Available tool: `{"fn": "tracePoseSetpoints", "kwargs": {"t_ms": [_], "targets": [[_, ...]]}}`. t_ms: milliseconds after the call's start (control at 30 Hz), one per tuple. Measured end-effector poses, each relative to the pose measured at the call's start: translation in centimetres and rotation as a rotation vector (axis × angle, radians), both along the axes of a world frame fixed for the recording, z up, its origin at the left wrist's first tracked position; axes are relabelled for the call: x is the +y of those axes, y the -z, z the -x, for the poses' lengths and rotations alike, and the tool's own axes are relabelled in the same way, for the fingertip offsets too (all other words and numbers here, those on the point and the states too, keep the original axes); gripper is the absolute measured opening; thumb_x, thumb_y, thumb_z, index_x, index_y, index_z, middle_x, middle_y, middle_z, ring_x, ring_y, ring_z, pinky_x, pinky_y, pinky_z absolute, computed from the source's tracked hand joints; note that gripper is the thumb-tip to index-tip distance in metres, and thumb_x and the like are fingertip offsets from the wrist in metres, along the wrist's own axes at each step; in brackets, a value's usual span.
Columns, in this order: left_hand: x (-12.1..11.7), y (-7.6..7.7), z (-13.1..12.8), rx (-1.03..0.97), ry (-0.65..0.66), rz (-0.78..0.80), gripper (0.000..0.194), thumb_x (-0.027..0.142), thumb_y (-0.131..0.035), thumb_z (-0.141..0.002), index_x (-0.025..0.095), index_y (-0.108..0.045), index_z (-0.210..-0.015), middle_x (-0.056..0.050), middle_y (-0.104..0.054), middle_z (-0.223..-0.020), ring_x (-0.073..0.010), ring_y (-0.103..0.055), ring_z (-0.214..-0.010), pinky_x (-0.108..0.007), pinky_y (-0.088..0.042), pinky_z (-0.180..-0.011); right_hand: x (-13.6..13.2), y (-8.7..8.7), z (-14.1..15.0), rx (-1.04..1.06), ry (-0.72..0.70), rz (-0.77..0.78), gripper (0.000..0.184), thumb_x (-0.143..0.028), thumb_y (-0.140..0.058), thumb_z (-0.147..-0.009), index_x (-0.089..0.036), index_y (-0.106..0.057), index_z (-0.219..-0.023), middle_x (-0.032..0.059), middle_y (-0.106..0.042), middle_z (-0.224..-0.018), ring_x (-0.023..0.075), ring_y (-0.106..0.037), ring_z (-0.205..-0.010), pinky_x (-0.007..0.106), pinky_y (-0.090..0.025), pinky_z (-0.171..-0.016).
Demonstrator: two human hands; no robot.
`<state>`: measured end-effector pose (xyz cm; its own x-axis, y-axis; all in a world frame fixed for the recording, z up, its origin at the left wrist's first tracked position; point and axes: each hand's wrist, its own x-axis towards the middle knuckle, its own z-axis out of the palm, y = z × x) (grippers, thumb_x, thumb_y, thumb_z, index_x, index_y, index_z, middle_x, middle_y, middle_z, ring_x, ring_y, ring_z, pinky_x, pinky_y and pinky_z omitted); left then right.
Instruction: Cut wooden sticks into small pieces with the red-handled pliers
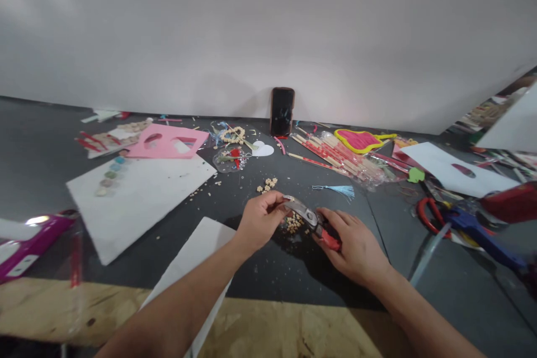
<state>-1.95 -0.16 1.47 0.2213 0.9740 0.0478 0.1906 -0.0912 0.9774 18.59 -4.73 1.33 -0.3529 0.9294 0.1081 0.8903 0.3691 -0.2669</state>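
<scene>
My right hand (356, 251) is wrapped around the red handles of a pair of pruning shears (309, 216), their grey jaws pointing left. At the jaw tips, my left hand (258, 225) is closed in a pinch; a small pale bit shows by its fingertips, too small to name. Below the jaws lies a pile of small beige pieces (294, 225). Just beyond my left fingers sits a cluster of beige flower-shaped pieces (267, 184). A light blue tassel (342, 191) lies on the dark table beyond my right hand.
A phone (282, 112) leans upright against the white back wall. Wrapped red-and-wood chopsticks (331, 156) lie back right, near a pink-and-yellow fan shape (358, 140). Blue and red-handled tools (465, 224) stand right. White sheets (142, 196), pink card (168, 137) and a purple glue gun (37, 243) occupy the left.
</scene>
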Motion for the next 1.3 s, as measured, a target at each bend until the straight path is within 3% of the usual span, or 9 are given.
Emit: {"fn": "tracePoseSetpoints", "kwargs": {"t_ms": [267,533,867,1133,1300], "targets": [[-0.23,0.13,-0.01,-0.031,0.017,0.015,0.015,0.026,-0.053,-0.077,0.014,-0.061,-0.073,0.0,-0.062,-0.063,-0.0092,-0.05,-0.052,-0.018,-0.037,-0.05,-0.44,-0.22,0.2,-0.067,0.049,-0.007,0.037,-0.026,-0.047,-0.073,-0.018,-0.049,-0.11,0.0089,-0.062,-0.099,0.0217,-0.057,-0.084,0.033,-0.041,-0.074],[0.09,0.23,-0.11,-0.189,0.006,0.07,0.013,0.026,-0.058,-0.073,0.014,-0.062,-0.077,0.001,-0.061,-0.065,-0.0093,-0.051,-0.056,-0.018,-0.039,-0.053,-0.15,0.22,0.51,-0.068,0.068,-0.076,0.04,-0.025,-0.048,-0.074,-0.017,-0.048,-0.113,0.0106,-0.059,-0.102,0.0233,-0.054,-0.09,0.035,-0.038,-0.078],[0.25,0.11,0.05,-0.081,0.033,0.047,0.012,0.022,-0.054,-0.074,0.014,-0.064,-0.075,0.0,-0.062,-0.062,-0.009,-0.049,-0.052,-0.019,-0.039,-0.052,0.02,-0.06,0.29,-0.085,0.029,-0.037,0.045,-0.032,-0.044,-0.081,-0.017,-0.041,-0.123,0.0113,-0.055,-0.11,0.0254,-0.049,-0.096,0.038,-0.036,-0.08],[0.31,0.43,0.29,-0.051,0.084,0.07,0.013,0.022,-0.053,-0.074,0.014,-0.063,-0.075,0.0,-0.061,-0.061,-0.0097,-0.05,-0.052,-0.019,-0.04,-0.052,0.05,-0.06,-0.06,-0.033,-0.021,-0.002,0.04,-0.031,-0.045,-0.08,-0.017,-0.045,-0.117,0.0106,-0.058,-0.106,0.0229,-0.052,-0.094,0.035,-0.038,-0.08],[0.16,0.6,0.24,-0.037,0.076,0.053,0.015,0.024,-0.052,-0.076,0.014,-0.063,-0.076,-0.001,-0.062,-0.063,-0.0107,-0.051,-0.053,-0.02,-0.04,-0.052,-0.17,-0.29,-0.02,-0.058,0.028,0.007,0.039,-0.027,-0.047,-0.075,-0.017,-0.047,-0.112,0.0095,-0.059,-0.104,0.0221,-0.054,-0.092,0.033,-0.038,-0.079]]}}
